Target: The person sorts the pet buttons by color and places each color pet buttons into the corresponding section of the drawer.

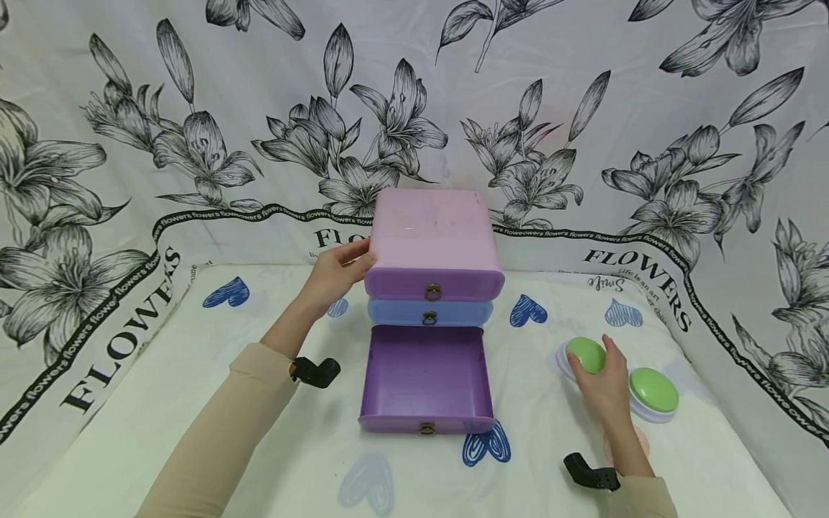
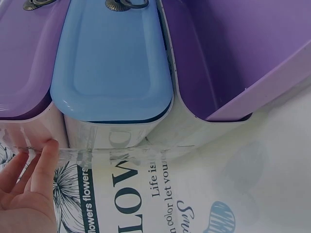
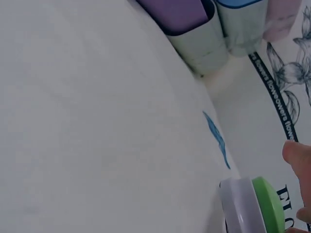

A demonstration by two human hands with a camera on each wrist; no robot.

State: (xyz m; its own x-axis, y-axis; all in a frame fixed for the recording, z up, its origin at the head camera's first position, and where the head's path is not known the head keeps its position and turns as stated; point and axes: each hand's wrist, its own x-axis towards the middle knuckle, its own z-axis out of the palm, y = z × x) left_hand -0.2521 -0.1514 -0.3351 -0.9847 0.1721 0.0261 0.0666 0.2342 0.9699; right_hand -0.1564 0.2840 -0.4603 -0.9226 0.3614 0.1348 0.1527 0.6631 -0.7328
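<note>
A small drawer unit with a pink top (image 1: 434,226) stands in the middle. Its bottom purple drawer (image 1: 425,378) is pulled out, with nothing inside it. The blue drawer (image 2: 114,63) and the upper purple drawer (image 1: 395,285) are closed. My left hand (image 1: 337,273) touches the unit's left side near the top with extended fingertips. Over at the right, my right hand (image 1: 605,381) hovers at a round push light or box with a green top (image 1: 586,354) and white base (image 3: 240,206), fingers spread around it. Contact there is unclear.
A second round green-topped piece (image 1: 654,391) lies just right of my right hand. White cloth with blue hearts (image 1: 528,311) covers the surface. Behind hangs a floral-print cloth (image 1: 401,122). The open drawer's front panel (image 1: 388,424) juts toward me.
</note>
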